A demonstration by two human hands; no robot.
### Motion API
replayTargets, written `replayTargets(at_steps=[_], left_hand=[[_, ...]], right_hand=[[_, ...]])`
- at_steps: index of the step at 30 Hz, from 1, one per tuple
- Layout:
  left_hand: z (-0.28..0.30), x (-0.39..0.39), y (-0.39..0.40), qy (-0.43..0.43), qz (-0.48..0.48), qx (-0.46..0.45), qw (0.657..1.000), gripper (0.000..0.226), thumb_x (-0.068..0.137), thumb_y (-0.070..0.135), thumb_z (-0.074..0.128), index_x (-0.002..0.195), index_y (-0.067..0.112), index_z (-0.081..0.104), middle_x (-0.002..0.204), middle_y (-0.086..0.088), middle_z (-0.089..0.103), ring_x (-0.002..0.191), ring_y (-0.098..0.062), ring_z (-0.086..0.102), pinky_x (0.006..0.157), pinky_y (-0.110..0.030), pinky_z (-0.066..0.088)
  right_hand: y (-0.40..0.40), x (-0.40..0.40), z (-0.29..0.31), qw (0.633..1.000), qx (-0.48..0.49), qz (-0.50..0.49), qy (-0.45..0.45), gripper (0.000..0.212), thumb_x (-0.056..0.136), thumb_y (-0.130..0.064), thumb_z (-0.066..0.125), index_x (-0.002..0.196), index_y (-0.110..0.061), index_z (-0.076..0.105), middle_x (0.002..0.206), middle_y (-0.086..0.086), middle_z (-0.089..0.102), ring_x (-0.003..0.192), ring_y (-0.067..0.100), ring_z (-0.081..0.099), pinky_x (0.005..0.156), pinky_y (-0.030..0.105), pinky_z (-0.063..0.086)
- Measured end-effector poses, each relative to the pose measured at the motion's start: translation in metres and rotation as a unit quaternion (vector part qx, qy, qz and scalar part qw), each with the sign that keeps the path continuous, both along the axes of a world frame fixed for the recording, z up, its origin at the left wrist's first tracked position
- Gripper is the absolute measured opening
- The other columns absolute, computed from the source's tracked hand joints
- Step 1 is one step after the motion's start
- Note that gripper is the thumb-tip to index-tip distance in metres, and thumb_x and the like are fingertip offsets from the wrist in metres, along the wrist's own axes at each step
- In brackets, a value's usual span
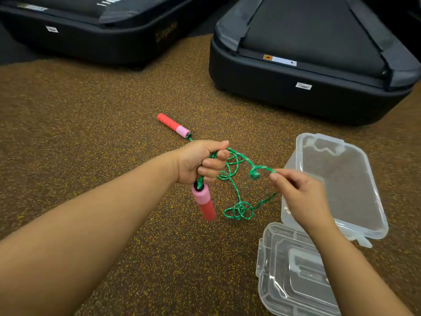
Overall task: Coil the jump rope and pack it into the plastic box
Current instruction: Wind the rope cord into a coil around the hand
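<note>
Green jump rope [237, 197] tangled, red-pink handles; clear plastic box [337, 185] open on floor

1. Speckled brown floor [91, 133]
2. Red-and-pink handle [174, 125] lying on it
3. Clear plastic box [364, 224] and its lid [291, 281], side by side
4. Two black treadmill bases [296, 99], at rear

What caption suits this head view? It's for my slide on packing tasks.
Left hand grips green rope above a dangling handle; right hand pinches a strand beside the open plastic box.
</note>
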State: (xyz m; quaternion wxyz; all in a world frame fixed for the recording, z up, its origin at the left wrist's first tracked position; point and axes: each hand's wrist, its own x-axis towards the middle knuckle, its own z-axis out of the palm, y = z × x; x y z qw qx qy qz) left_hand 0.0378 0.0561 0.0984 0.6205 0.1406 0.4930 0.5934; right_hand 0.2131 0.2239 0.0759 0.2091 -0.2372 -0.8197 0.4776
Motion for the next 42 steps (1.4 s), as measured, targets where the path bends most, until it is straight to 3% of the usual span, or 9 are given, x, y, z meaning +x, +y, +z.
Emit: replayTargets(at_steps=[4, 9, 14, 20, 26, 30, 32, 37, 42], left_hand=[[-0.003, -0.005, -0.003, -0.002, 0.056, -0.009, 0.998, 0.046, 0.097, 0.041, 0.034, 0.055, 0.023, 0.042, 0.034, 0.01, 0.028, 0.026, -0.005, 0.023, 0.038, -0.021, 0.023], [0.005, -0.007, 0.002, -0.004, 0.064, 0.007, 0.998, 0.049, 0.097, 0.04, 0.032, 0.053, 0.023, 0.043, 0.033, 0.01, 0.028, 0.026, -0.004, 0.022, 0.037, -0.022, 0.021], [0.004, 0.003, 0.008, 0.004, -0.049, -0.019, 0.999, 0.043, 0.09, 0.04, 0.038, 0.052, 0.022, 0.045, 0.034, 0.011, 0.029, 0.027, -0.004, 0.023, 0.043, -0.025, 0.013], [0.009, 0.009, 0.009, 0.0, -0.134, -0.024, 0.991, 0.038, 0.088, 0.039, 0.039, 0.054, 0.023, 0.047, 0.034, 0.011, 0.03, 0.026, -0.003, 0.024, 0.036, -0.022, 0.023], [0.012, 0.011, 0.008, -0.013, -0.133, -0.011, 0.991, 0.038, 0.088, 0.038, 0.039, 0.055, 0.022, 0.048, 0.033, 0.01, 0.032, 0.026, -0.004, 0.027, 0.037, -0.022, 0.025], [0.01, 0.008, 0.009, -0.038, -0.013, 0.006, 0.999, 0.039, 0.09, 0.039, 0.039, 0.056, 0.023, 0.046, 0.032, 0.009, 0.03, 0.028, -0.007, 0.029, 0.04, -0.022, 0.029], [0.008, 0.01, 0.013, -0.03, 0.032, -0.002, 0.999, 0.042, 0.095, 0.039, 0.036, 0.057, 0.024, 0.046, 0.032, 0.008, 0.029, 0.03, -0.009, 0.032, 0.042, -0.023, 0.031], [0.01, 0.013, 0.021, -0.052, 0.129, 0.009, 0.99, 0.042, 0.097, 0.039, 0.037, 0.059, 0.022, 0.045, 0.036, 0.007, 0.036, 0.037, -0.012, 0.043, 0.045, -0.02, 0.035], [0.009, 0.011, 0.02, -0.029, 0.157, 0.015, 0.987, 0.041, 0.098, 0.036, 0.036, 0.061, 0.02, 0.044, 0.044, 0.005, 0.049, 0.039, -0.015, 0.054, 0.043, -0.018, 0.041]], right_hand=[[-0.002, 0.018, -0.009, 0.99, -0.106, -0.072, 0.061, 0.014, 0.082, -0.008, 0.069, 0.09, -0.02, 0.073, 0.065, -0.014, 0.07, 0.065, -0.002, 0.06, 0.066, 0.01, 0.049], [-0.025, 0.03, -0.047, 0.993, -0.097, -0.029, -0.064, 0.025, 0.076, -0.01, 0.076, 0.073, -0.035, 0.072, 0.069, -0.017, 0.072, 0.067, 0.0, 0.062, 0.066, 0.017, 0.05], [-0.034, 0.005, -0.039, 0.986, -0.081, 0.086, -0.121, 0.066, 0.075, -0.021, 0.078, 0.135, -0.027, 0.049, 0.127, -0.01, 0.057, 0.117, 0.004, 0.053, 0.101, 0.023, 0.039], [-0.043, -0.032, -0.003, 0.984, -0.126, 0.125, 0.025, 0.046, 0.094, -0.006, 0.051, 0.135, -0.028, 0.045, 0.137, -0.007, 0.052, 0.125, 0.0, 0.048, 0.109, 0.023, 0.035], [-0.048, -0.041, -0.013, 0.981, -0.128, 0.148, -0.007, 0.017, 0.097, -0.016, 0.048, 0.096, -0.023, 0.064, 0.078, 0.004, 0.055, 0.07, 0.015, 0.045, 0.063, 0.032, 0.037], [-0.048, -0.029, -0.03, 0.977, -0.213, -0.007, 0.026, 0.024, 0.098, -0.021, 0.045, 0.084, -0.024, 0.065, 0.063, -0.006, 0.061, 0.067, 0.014, 0.056, 0.073, 0.04, 0.047], [-0.059, -0.024, -0.036, 0.987, -0.146, -0.062, 0.001, 0.026, 0.099, -0.026, 0.043, 0.083, -0.025, 0.064, 0.052, -0.008, 0.053, 0.057, 0.012, 0.052, 0.065, 0.037, 0.048], [-0.085, -0.013, -0.034, 0.997, -0.005, -0.032, -0.076, 0.031, 0.099, -0.034, 0.037, 0.082, -0.02, 0.059, 0.061, -0.007, 0.051, 0.059, 0.011, 0.047, 0.059, 0.034, 0.033], [-0.084, -0.012, -0.036, 0.985, -0.131, -0.066, -0.091, 0.024, 0.098, -0.027, 0.041, 0.087, -0.023, 0.062, 0.069, -0.009, 0.055, 0.064, 0.009, 0.048, 0.061, 0.029, 0.037]])
